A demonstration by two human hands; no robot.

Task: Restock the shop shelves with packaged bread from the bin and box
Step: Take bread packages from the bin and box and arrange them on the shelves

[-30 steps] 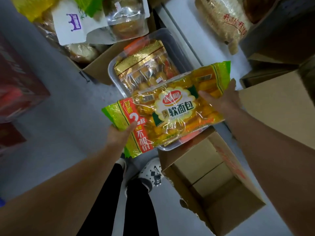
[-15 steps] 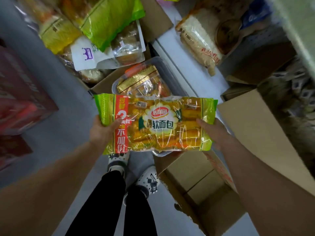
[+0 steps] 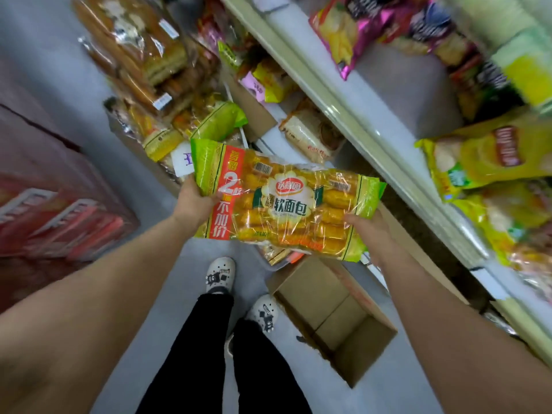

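I hold a long bread pack [image 3: 286,201], yellow rolls in clear wrap with green ends and a red band, level in front of me. My left hand [image 3: 194,201] grips its left end, my right hand [image 3: 363,225] grips its right end from below. Under the pack, the clear bin [image 3: 280,255] shows only a corner with a gold packet. A cardboard box [image 3: 128,135] at the upper left is heaped with bagged bread. White shelves [image 3: 352,115] run along the right, with yellow bread bags [image 3: 490,156] on the near one.
An open, empty cardboard box [image 3: 331,315] sits on the grey floor by my right foot. Red cartons [image 3: 59,216] stand at the left. Snack bags [image 3: 367,31] lie on the upper shelf. My legs and white clogs [image 3: 221,274] are below the pack.
The pack has risen away from the bin and tilted, right end lower. My view has swung up and right, bringing the shelves and their stock into sight.
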